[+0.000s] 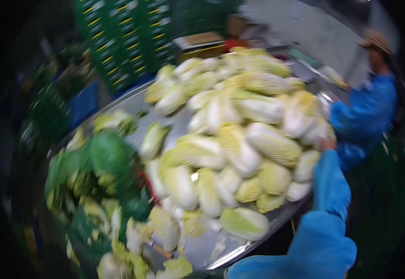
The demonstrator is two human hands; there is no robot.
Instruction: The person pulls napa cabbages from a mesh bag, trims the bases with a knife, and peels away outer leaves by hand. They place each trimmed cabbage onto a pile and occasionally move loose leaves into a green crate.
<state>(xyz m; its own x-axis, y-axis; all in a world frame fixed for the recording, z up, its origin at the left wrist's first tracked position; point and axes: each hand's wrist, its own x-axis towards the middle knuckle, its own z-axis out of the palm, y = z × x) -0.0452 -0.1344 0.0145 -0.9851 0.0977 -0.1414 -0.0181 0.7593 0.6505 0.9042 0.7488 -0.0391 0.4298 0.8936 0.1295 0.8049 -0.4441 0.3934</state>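
My right hand [327, 144], at the end of a long blue sleeve, reaches to the right edge of a big heap of napa cabbages [239, 144]. It touches or is close beside a pale cabbage there, and its fingers are small and blurred. The heap lies on a round metal table [184, 124]. No part of my left hand shows. Near the table's lower left lies what looks like a knife with a brown handle [161, 251], among loose leaves and cut pieces.
Green mesh sacks [111, 156] with leaves stand at the left. A co-worker in blue [367, 104] stands at the right, a hand near a cabbage piece [334, 76]. Stacked green crates [123, 39] and a yellow box [202, 50] are behind the table.
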